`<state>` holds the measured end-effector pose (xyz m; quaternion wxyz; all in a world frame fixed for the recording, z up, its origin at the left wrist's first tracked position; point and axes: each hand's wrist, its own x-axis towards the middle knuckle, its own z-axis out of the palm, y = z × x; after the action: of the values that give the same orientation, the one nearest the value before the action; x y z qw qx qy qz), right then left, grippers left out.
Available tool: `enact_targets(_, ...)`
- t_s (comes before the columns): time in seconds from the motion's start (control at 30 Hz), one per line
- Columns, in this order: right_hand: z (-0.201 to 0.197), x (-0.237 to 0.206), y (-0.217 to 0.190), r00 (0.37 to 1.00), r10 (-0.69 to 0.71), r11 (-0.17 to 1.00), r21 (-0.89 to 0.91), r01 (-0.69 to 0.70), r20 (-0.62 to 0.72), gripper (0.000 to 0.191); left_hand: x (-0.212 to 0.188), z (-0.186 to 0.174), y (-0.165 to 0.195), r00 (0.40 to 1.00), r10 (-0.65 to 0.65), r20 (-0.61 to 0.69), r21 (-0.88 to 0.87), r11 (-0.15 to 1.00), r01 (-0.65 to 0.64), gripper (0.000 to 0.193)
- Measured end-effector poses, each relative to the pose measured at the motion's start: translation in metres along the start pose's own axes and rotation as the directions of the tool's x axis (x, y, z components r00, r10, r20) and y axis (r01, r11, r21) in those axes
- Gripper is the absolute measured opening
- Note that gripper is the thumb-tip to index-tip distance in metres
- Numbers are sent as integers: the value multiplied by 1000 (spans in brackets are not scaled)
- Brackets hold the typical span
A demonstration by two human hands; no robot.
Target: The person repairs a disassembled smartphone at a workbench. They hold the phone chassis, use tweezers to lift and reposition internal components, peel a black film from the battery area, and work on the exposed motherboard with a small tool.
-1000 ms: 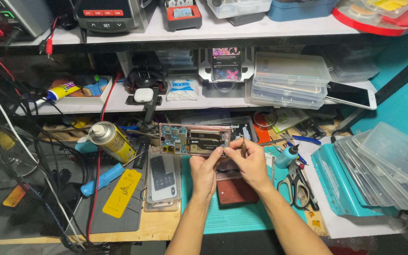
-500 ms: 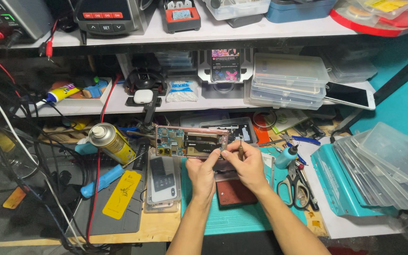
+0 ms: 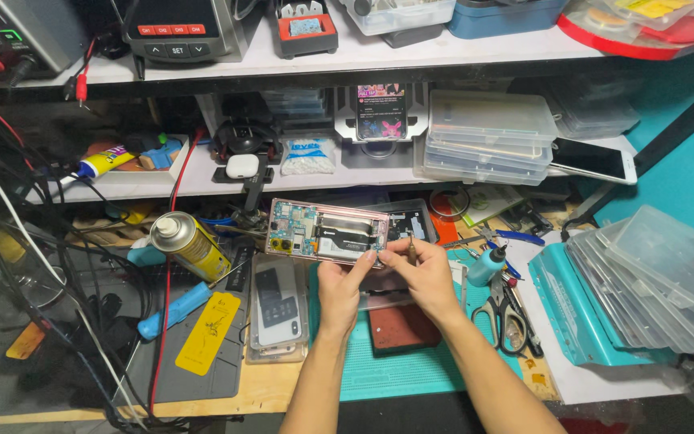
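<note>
An opened pink phone [image 3: 327, 231], back cover off with its circuit board showing, is lifted above the teal mat [image 3: 411, 370] and held flat, tilted toward me. My left hand [image 3: 337, 289] grips its lower edge from beneath. My right hand [image 3: 421, 273] pinches a thin metal tool [image 3: 411, 243] upright at the phone's lower right corner. A dark red rectangular part [image 3: 402, 328] lies on the mat below my hands.
A yellow spray can [image 3: 190, 245], blue-handled tool [image 3: 172, 312], yellow card [image 3: 208, 332] and another phone [image 3: 279, 309] lie left. Scissors [image 3: 508, 317] and a small blue bottle [image 3: 487, 265] sit right, beside stacked clear plastic boxes [image 3: 652, 281]. Shelves with instruments and cables stand behind.
The phone has been raised and shifted slightly left and up. My right hand moved to its lower right corner with the tool.
</note>
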<state>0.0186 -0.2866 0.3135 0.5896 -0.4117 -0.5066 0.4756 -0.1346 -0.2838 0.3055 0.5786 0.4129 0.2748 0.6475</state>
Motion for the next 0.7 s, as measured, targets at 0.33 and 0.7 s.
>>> enact_targets(0.33, -13, 7, 6, 997, 73, 997, -1, -73, -13, 9, 4, -2, 8, 990, -104, 92, 16, 995, 103, 20)
enact_targets(0.7, -17, 1, 17, 1000, -5, 1000, 16, 5, 17, 10, 6, 10, 4, 990, -138, 43, 120, 984, 132, 17)
